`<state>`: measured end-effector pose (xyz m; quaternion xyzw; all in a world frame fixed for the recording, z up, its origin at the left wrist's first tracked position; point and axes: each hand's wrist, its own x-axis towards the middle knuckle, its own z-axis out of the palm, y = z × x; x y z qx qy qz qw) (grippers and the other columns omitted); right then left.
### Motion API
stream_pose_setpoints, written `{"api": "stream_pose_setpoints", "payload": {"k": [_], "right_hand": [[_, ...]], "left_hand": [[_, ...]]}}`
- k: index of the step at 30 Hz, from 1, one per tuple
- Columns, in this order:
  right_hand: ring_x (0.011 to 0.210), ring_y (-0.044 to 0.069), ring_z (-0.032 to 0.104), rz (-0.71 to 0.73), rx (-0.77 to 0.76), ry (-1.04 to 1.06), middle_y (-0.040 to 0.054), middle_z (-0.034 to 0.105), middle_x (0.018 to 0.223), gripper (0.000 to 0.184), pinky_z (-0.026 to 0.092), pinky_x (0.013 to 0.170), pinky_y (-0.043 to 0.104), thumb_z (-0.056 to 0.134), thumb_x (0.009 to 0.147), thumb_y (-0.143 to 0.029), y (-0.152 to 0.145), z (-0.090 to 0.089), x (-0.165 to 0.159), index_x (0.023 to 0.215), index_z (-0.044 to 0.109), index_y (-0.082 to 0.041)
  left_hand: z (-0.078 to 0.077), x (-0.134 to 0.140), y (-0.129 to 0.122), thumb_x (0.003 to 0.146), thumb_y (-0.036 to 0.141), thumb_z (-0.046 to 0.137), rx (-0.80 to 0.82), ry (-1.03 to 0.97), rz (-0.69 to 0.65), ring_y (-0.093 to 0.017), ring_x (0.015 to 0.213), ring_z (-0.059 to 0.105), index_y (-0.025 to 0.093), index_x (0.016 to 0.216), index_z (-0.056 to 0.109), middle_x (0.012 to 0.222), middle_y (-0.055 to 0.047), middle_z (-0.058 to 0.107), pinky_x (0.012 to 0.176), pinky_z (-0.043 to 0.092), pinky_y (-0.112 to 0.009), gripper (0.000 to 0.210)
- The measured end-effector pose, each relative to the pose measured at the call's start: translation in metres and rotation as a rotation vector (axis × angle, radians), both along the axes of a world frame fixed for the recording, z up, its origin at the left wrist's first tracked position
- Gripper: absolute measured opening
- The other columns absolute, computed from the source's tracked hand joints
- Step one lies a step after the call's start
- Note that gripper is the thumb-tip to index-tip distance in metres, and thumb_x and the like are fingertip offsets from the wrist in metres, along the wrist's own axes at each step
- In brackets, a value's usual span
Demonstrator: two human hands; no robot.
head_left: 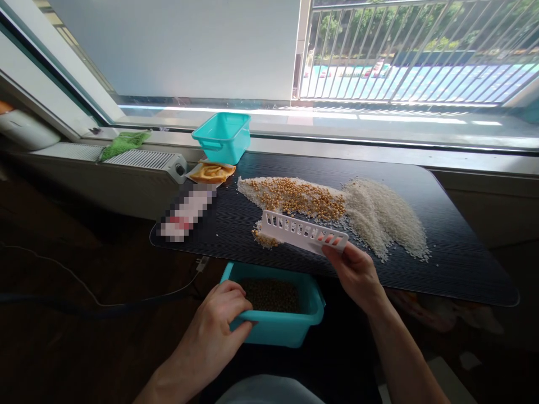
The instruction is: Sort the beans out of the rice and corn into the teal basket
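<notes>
My right hand (356, 272) is closed on the right end of a white slotted plastic strip (305, 238), held on edge over the front of the dark table. By the strip's left end lies a small cluster of yellow beans (265, 238) mixed with white grains. Behind it stretches a wider patch of yellow beans (295, 196) on white rice-like grains, joining a white heap (383, 216) to the right. Below the table edge, my left hand (225, 311) grips the near left rim of a teal plastic bin (280, 325). Small dark grains or beans (272, 295) cover the bin's bottom.
Another teal bin (225, 140) stands at the table's back left, beside an orange-yellow packet (211, 172). A blurred pinkish item (187, 216) lies at the left edge. A radiator (143, 168) with a green cloth (125, 144) adjoins the window; a white cable (185, 289) hangs below.
</notes>
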<state>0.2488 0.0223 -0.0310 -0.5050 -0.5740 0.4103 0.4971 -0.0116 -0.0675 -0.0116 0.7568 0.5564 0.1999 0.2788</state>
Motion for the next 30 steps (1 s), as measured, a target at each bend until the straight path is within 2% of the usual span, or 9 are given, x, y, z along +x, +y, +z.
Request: {"api": "stream_pose_setpoints", "payload": {"k": [10, 15, 21, 30], "right_hand": [[0.09, 0.024, 0.072, -0.08, -0.007, -0.025, 0.0042, 0.078, 0.095, 0.029, 0.058, 0.087, 0.037, 0.071, 0.079, -0.051, -0.022, 0.005, 0.021, 0.091, 0.077, -0.025], [0.091, 0.025, 0.072, -0.055, 0.004, -0.032, 0.005, 0.078, 0.093, 0.026, 0.058, 0.086, 0.038, 0.072, 0.08, -0.047, -0.032, 0.008, 0.026, 0.09, 0.078, -0.024], [0.088, 0.024, 0.073, -0.114, 0.03, -0.05, 0.004, 0.079, 0.093, 0.025, 0.059, 0.085, 0.037, 0.074, 0.078, -0.045, -0.028, 0.012, 0.023, 0.091, 0.078, -0.024], [0.088, 0.025, 0.072, -0.06, 0.015, -0.067, 0.0042, 0.078, 0.091, 0.025, 0.059, 0.083, 0.036, 0.071, 0.08, -0.046, -0.029, 0.015, 0.023, 0.091, 0.078, -0.024]], "left_hand": [[0.001, 0.001, 0.001, 0.077, 0.003, 0.056, 0.001, 0.007, -0.018, -0.023, 0.092, 0.063, 0.017, 0.073, 0.067, 0.081, -0.006, 0.07, 0.081, 0.054, -0.036, 0.018], [0.005, 0.002, 0.002, 0.076, 0.004, 0.058, 0.02, 0.017, -0.02, -0.023, 0.09, 0.064, 0.018, 0.072, 0.067, 0.082, -0.006, 0.071, 0.079, 0.055, -0.035, 0.017], [0.005, 0.003, 0.002, 0.075, 0.002, 0.058, 0.026, 0.019, -0.02, -0.023, 0.089, 0.065, 0.018, 0.071, 0.068, 0.082, -0.005, 0.071, 0.079, 0.055, -0.034, 0.019], [0.006, 0.003, 0.003, 0.073, 0.001, 0.06, 0.03, -0.006, -0.009, -0.023, 0.088, 0.065, 0.018, 0.071, 0.068, 0.083, -0.006, 0.071, 0.078, 0.055, -0.034, 0.018]]}}
